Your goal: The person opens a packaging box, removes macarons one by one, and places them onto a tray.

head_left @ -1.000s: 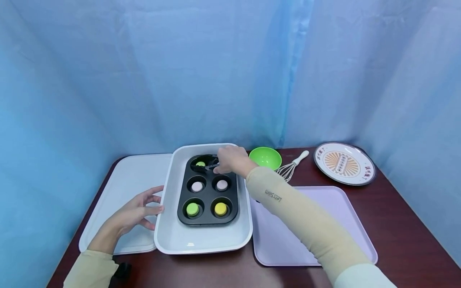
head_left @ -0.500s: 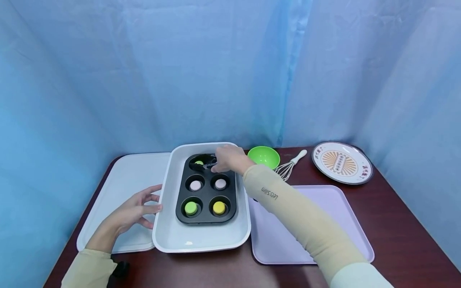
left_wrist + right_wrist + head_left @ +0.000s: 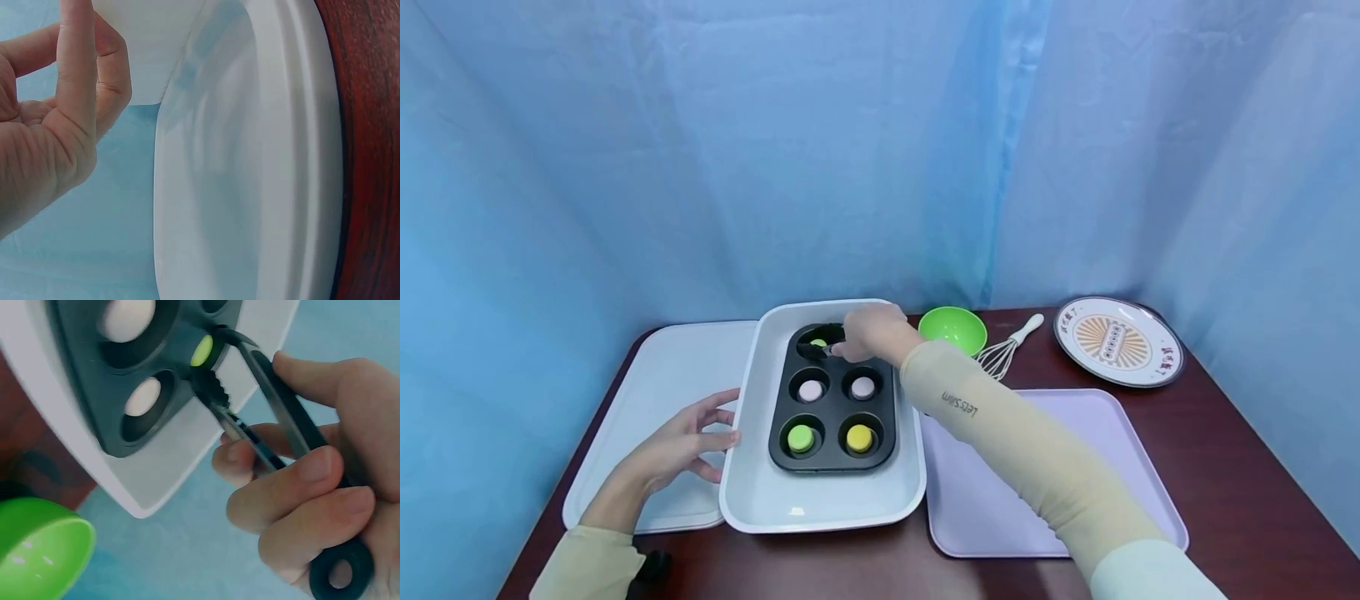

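Observation:
In the head view my right hand (image 3: pixel 876 332) grips black tongs (image 3: pixel 287 406) over the far end of a dark muffin pan (image 3: pixel 835 412). The right wrist view has the tongs' tips apart, on either side of a small round green piece (image 3: pixel 202 351) in a cup. Pink pieces (image 3: pixel 810 391), a green one (image 3: pixel 801 437) and a yellow one (image 3: pixel 860 437) sit in the nearer cups. The pan lies inside a deep white tray (image 3: pixel 752 504). At that tray's left rim, my left hand (image 3: pixel 677 446) touches it with spread, loosely bent fingers.
A flat white board (image 3: pixel 655 383) lies under my left hand. To the right are a lilac tray (image 3: pixel 1000 500), a green bowl (image 3: pixel 955 327), a whisk (image 3: pixel 1018 336) and a patterned plate (image 3: pixel 1118 342). A blue curtain (image 3: pixel 850 167) hangs behind the brown table (image 3: pixel 805 571).
My right hand has shifted slightly left over the far end of the pan, and the tongs show less beyond its fingers. The left hand keeps its place at the tray's rim.

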`<state>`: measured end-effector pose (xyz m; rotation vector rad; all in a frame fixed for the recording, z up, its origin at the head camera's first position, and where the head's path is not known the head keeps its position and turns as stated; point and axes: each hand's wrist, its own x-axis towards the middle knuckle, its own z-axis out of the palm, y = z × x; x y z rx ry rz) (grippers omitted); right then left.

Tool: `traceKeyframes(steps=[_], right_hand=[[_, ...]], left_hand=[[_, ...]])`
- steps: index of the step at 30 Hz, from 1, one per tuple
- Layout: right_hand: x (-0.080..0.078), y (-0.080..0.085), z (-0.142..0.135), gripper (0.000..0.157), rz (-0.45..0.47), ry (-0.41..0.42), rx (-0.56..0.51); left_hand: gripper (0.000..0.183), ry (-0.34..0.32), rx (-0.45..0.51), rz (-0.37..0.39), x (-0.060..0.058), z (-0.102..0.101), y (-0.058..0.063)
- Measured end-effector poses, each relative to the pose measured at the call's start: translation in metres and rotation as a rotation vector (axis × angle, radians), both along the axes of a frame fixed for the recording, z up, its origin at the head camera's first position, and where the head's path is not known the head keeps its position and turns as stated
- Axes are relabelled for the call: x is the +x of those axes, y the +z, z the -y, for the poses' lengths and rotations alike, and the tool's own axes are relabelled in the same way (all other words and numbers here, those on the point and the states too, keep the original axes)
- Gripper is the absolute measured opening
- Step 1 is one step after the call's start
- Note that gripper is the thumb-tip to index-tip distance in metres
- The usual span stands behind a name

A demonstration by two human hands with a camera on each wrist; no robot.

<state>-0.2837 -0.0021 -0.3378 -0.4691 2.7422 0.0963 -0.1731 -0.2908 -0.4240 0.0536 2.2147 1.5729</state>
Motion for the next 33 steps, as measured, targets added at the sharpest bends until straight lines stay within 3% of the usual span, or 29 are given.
traceKeyframes(steps=[8, 15, 26, 30, 33], right_hand=[[-0.002, -0.007, -0.012, 0.047, 0.014, 0.066, -0.127], [-0.002, -0.006, -0.012, 0.045, 0.035, 0.103, -0.122], [0.004, -0.022, -0.016, 0.053, -0.153, 0.147, -0.085], [0.005, -0.027, -0.021, 0.056, -0.190, 0.150, -0.123], [0.006, -0.027, -0.027, 0.049, -0.237, 0.152, -0.174]], left_hand=[[0.078, -0.008, -0.008, -0.036, 0.002, -0.001, 0.004], [0.077, -0.010, -0.023, -0.045, 0.004, -0.001, 0.007], [0.076, -0.001, -0.026, -0.032, 0.003, -0.001, 0.005], [0.076, -0.004, -0.026, -0.032, 0.003, -0.001, 0.004], [0.076, -0.004, -0.026, -0.037, 0.004, -0.001, 0.004]])
